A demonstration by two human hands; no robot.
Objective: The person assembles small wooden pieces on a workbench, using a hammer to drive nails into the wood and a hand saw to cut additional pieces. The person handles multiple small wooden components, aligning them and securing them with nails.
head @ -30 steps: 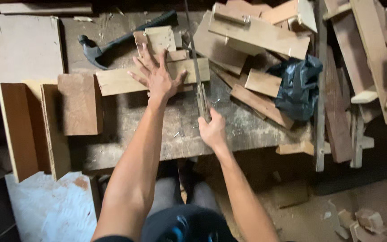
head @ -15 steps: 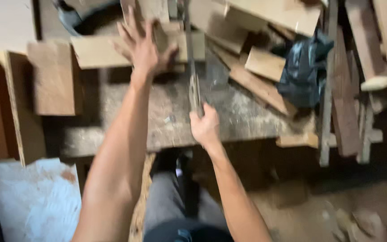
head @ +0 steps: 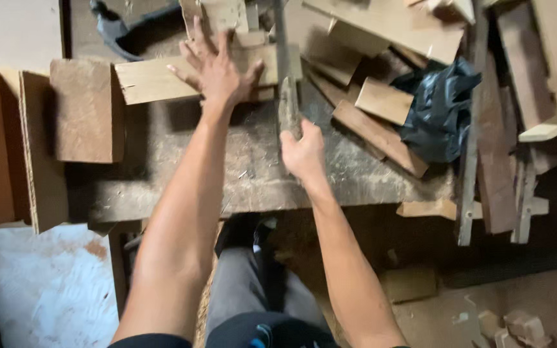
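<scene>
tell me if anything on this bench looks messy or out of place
Yes. Offcuts lie heaped at all angles on the bench, with a crumpled dark bag dumped among them. Several strips overhang the front edge. The left hand pins a board; the right hand grips a saw.

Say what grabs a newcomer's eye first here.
The left hand pressed flat with spread fingers on a pale wooden board at the back of the dusty workbench. Beside it, the right hand grips a handsaw running away from the person. A crumpled dark plastic bag sits among wood offcuts on the right.
</scene>
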